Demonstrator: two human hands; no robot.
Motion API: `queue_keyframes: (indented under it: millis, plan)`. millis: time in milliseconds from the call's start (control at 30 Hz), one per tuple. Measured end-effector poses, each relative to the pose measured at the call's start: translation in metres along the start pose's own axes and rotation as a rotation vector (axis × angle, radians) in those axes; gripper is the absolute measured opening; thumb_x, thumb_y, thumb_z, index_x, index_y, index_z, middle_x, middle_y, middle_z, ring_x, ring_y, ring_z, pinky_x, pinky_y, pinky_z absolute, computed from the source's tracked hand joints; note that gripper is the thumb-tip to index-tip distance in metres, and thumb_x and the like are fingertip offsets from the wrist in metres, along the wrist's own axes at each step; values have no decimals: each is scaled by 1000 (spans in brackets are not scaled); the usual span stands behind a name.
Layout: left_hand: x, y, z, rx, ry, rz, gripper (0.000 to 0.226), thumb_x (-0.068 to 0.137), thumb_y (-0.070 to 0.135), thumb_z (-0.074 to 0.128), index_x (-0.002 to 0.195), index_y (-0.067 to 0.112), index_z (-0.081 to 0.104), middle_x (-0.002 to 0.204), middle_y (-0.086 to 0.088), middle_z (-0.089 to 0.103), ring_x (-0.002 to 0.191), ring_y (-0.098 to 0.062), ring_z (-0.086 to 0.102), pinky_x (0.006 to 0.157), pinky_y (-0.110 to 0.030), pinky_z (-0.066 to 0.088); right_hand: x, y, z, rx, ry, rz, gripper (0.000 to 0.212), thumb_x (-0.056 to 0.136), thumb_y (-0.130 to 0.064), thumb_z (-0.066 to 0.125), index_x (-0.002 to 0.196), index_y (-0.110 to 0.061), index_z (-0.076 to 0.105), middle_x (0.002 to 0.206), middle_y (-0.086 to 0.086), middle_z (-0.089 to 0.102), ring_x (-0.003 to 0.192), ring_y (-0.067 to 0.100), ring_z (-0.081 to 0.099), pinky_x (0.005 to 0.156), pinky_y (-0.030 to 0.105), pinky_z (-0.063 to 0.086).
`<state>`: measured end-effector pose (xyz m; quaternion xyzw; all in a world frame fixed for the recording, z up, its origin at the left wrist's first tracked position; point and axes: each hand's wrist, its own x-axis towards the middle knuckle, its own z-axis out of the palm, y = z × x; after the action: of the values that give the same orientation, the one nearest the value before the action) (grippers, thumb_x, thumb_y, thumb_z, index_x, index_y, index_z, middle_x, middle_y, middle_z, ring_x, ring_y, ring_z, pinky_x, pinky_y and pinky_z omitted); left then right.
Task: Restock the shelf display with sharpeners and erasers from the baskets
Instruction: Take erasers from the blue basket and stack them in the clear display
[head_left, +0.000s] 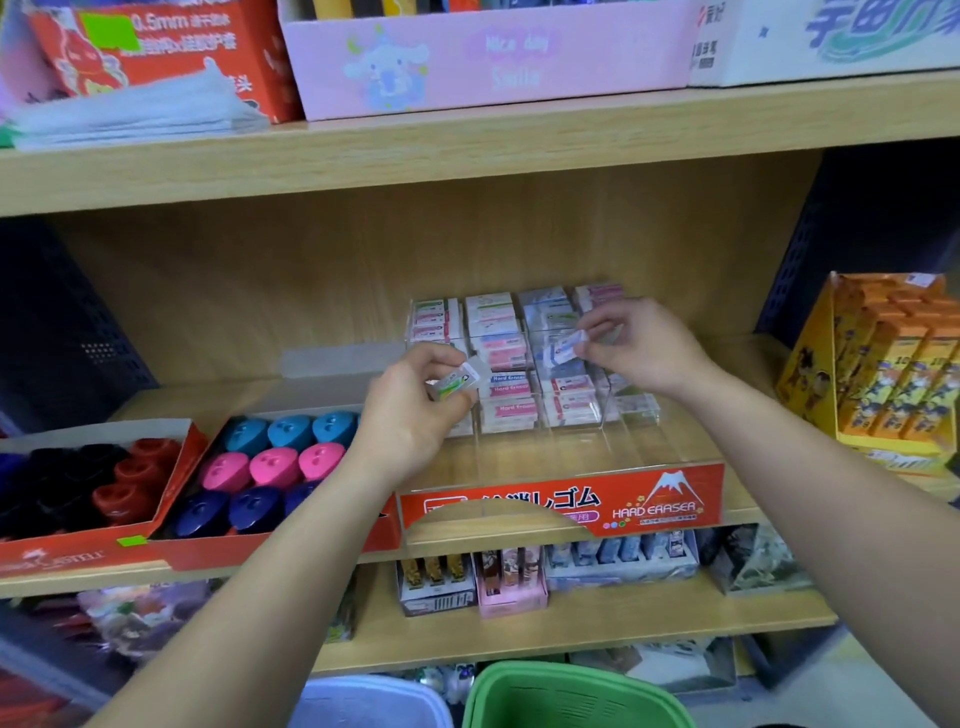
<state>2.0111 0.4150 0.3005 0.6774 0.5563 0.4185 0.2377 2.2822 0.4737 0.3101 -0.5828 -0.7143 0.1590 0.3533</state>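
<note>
The left hand (410, 415) has its grip clamped on a green-labelled eraser (456, 383), held just in front of the near-left compartments of the clear display case (631, 415) on the middle shelf (234, 400). The right hand (649, 348) has its grip closed on a blue-labelled eraser (563, 349), pinched by one end above the third column from the left. That end-only pinch looks the weakest point: the wrapper seems slick, so the piece could twist free and land in a neighbouring compartment or tip onto its edge. The columns seem sorted by label, so a hurried drop would mix the stock. Several stacks already sit close to the dividers' tops, and a knuckle brushing them could topple a row. Pressing down hard might also slide the case toward the back of the shelf. The left forearm crosses just beside the tray of sharpeners (270, 457) and could nudge them. Anything dropped forward may miss the green basket (571, 696) below.
</note>
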Motion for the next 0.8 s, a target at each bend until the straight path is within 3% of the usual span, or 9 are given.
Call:
queue_keyframes:
  millis: [133,300,400,500,633,700,800]
  plan:
    - [0,-3,4,1,-22,-3,30,89,25,77,106,41,59,112,12,68,65,-2,53,69,-26,45,0,-1,1,-96,-109,-33,22,88,-31,76,109,-28,71,101,-12,70,93,3,65,74,21,47]
    - [0,-3,4,-21,-27,-25,29,88,25,78,108,37,61,109,13,67,69,-3,55,69,-24,45,-6,-3,-14,-91,-360,-72,19,91,-25,73,109,-27,74,102,-14,70,70,-17,57,68,14,40]
    - [-4,2,4,-13,-43,-8,30,88,24,78,107,39,62,111,13,67,74,0,57,73,-25,46,-6,-7,-15,-122,-435,-36,14,95,-27,65,102,-30,77,106,-18,71,92,-7,63,89,26,50]
    - [-11,9,2,-4,-56,30,29,87,25,79,103,44,63,109,21,65,63,7,54,69,-21,45,-11,-12,-10,-186,-373,-29,16,95,-29,61,94,-32,77,105,-14,73,98,6,66,95,39,54]
    - [-17,19,4,-70,-67,61,29,84,20,82,105,38,72,115,17,68,58,4,50,65,-13,44,-36,-32,-5,-41,-83,-122,14,95,-25,63,95,-33,74,96,-22,68,90,-2,63,84,30,52]
    - [-20,25,7,-101,-70,70,31,82,17,84,105,35,74,115,16,70,73,5,58,75,-15,47,-52,-48,2,154,-121,-145,12,95,-28,66,97,-39,72,93,-20,70,83,2,63,77,27,51]
    - [-27,34,10,-114,-58,80,33,78,17,87,103,35,73,110,15,72,79,-5,62,79,-22,53,-66,-63,14,372,-241,-103,19,94,-28,69,113,-31,71,98,-10,72,90,16,68,84,32,56]
